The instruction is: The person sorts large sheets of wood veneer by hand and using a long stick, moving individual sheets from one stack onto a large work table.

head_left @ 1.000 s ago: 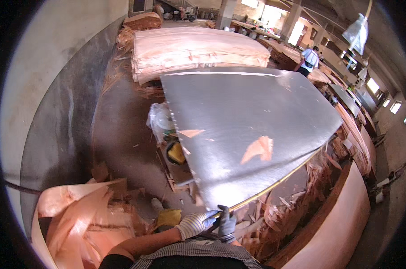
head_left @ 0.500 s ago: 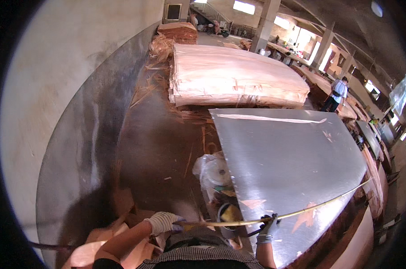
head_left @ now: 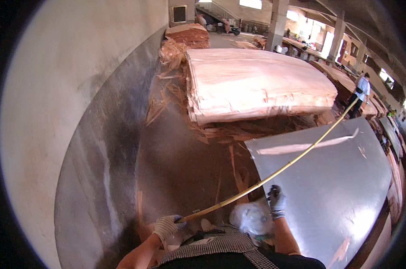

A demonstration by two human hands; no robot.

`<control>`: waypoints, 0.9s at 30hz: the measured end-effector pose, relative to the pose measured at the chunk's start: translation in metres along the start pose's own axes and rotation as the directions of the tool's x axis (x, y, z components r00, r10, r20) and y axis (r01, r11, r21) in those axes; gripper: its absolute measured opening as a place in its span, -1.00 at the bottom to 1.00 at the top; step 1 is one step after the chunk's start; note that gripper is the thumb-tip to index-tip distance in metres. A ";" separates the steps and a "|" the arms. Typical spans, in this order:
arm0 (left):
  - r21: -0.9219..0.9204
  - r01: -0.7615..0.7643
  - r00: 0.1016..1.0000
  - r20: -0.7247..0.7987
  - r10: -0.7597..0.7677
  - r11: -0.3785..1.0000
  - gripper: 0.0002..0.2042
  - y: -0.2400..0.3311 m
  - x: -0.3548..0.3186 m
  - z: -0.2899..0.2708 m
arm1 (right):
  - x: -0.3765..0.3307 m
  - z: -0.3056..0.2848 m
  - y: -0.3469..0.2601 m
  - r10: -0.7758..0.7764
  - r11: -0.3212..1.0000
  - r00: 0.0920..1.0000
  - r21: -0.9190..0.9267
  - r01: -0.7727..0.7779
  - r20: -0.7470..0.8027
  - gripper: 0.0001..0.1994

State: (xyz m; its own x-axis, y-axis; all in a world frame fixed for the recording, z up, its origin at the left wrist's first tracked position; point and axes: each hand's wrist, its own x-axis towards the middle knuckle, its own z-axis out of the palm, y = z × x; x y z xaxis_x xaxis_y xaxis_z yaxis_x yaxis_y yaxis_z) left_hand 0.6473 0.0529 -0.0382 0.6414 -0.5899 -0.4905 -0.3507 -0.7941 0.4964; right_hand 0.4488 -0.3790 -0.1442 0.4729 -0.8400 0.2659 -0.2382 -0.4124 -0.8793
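A long, thin yellow bamboo pole (head_left: 283, 168) slants from my lap up over the large grey metal-topped sheet (head_left: 328, 179) toward the far right. My left hand (head_left: 167, 226), in a striped white glove, is closed around its near end. Apart from the pole, my right hand (head_left: 277, 201) is over the sheet's left edge in a pale glove with dark fingers. Those fingers look curled; whatever they hold, if anything, blends into the dark glove. A strip of pale wood veneer (head_left: 301, 147) lies across the far part of the sheet.
Beyond the sheet stands a big stack of veneer sheets (head_left: 261, 85), with a smaller stack (head_left: 187, 36) behind. A wall (head_left: 91, 148) runs along the left. Clear plastic wrapping (head_left: 252, 217) sits below my right hand. A person (head_left: 360, 94) stands at far right.
The pole's far end has swung up and away from me, across the sheet. My right hand has come off the pole and moved forward; my left still grips the near end. The view has shifted.
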 end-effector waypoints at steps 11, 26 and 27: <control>0.198 0.243 0.942 -0.284 -0.182 0.950 -0.58 -0.128 0.110 -0.137 | 0.226 0.154 0.020 0.621 0.341 0.754 -0.791 -0.507 -0.215 -0.48; -0.036 -0.026 0.982 -0.186 0.019 0.999 -0.59 -0.135 0.461 -0.429 | 0.155 0.378 -0.030 0.600 0.346 0.798 -0.879 -0.329 -0.062 -0.59; -0.062 -0.046 0.983 -0.181 0.035 0.997 -0.59 -0.131 0.486 -0.444 | 0.147 0.411 -0.032 0.671 0.388 0.737 -0.886 -0.253 0.083 -0.60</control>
State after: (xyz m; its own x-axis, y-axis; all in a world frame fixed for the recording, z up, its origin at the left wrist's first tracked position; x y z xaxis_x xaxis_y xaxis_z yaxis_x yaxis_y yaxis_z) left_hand 1.3078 -0.0651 -0.0233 0.7416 -0.5809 -0.3356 -0.3373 -0.7553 0.5620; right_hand 0.8753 -0.3446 -0.2393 0.2596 -0.8664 -0.4265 -0.9638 -0.2601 -0.0584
